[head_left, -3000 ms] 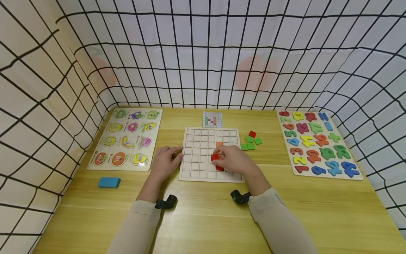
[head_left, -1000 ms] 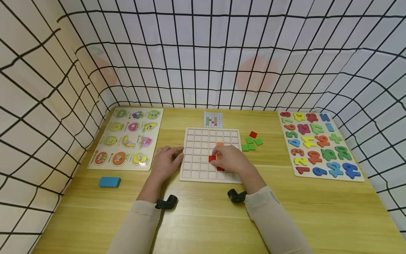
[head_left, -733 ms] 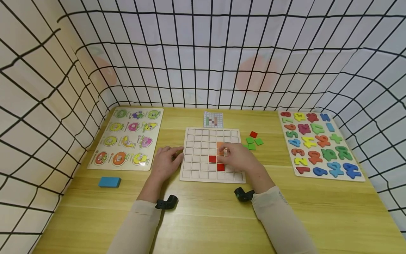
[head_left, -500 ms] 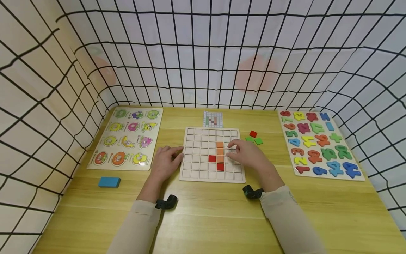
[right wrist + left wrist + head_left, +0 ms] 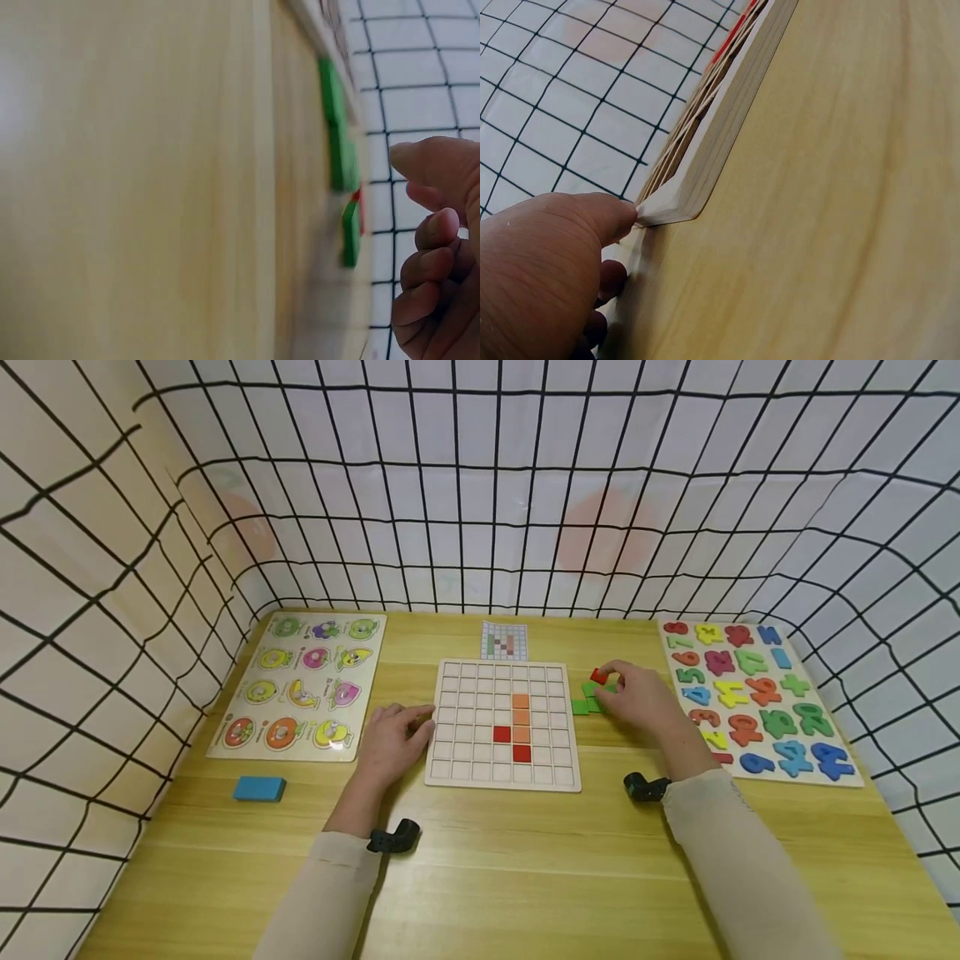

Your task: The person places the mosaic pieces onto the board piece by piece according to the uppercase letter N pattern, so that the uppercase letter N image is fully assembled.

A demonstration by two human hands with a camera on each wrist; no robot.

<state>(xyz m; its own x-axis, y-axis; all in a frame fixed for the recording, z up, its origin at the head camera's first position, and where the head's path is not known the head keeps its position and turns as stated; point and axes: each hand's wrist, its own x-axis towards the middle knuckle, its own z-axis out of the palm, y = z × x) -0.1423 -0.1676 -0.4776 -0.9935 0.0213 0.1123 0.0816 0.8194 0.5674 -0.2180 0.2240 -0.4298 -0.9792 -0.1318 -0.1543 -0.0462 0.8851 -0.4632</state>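
Note:
A wooden grid board (image 5: 465, 734) lies mid-table. Three orange tiles (image 5: 521, 717) run down one of its columns, a red tile (image 5: 522, 753) just below them and another red tile (image 5: 502, 735) to the left. My left hand (image 5: 392, 745) touches the board's left edge; in the left wrist view the thumb (image 5: 607, 214) meets its corner. To the right of the board, my right hand (image 5: 639, 695) is over several loose green tiles (image 5: 580, 707) and a loose red tile (image 5: 597, 677). In the right wrist view its thumb (image 5: 431, 159) stands apart from the tiles, nothing visible between the fingers.
A small pattern card (image 5: 504, 642) lies behind the board. At left are a fruit puzzle board (image 5: 294, 747) and a blue block (image 5: 258, 789); at right, a number puzzle board (image 5: 813, 696). Black wire mesh (image 5: 495, 468) surrounds the table's back and sides.
My right hand has set a red tile into a cell left of the orange column, let go, and moved right to the loose tiles. The left hand stays at the board's edge.

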